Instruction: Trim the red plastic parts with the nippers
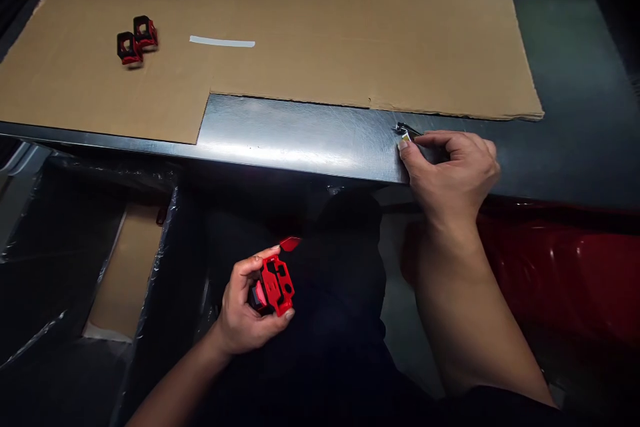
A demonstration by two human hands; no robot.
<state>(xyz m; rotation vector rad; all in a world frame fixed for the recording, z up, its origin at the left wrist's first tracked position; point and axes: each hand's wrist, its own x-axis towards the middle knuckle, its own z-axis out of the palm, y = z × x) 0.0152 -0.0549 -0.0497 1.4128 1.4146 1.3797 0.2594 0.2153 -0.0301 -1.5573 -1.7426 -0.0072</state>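
My left hand (245, 310), low in front of my body, is wrapped round a red and black plastic part (278, 285) with slots and round holes in its face. A flat red pointed piece (290, 243) shows at its index fingertip; whether it is joined to the part I cannot tell. Over the metal table's front edge, my right hand (453, 167) pinches a small dark and shiny metal tool (409, 129), shaped somewhat like nail clippers. Its far end is at the bare metal surface, and my fingers cover the rest.
Two red and black plastic parts (137, 40) sit together on the cardboard sheet (375, 33), left of two white tape strips (223, 41). Bare metal (300, 133) shows along the table's front edge. A plastic-lined bin (173, 213) stands below left; something red and glossy (565, 273) is below right.
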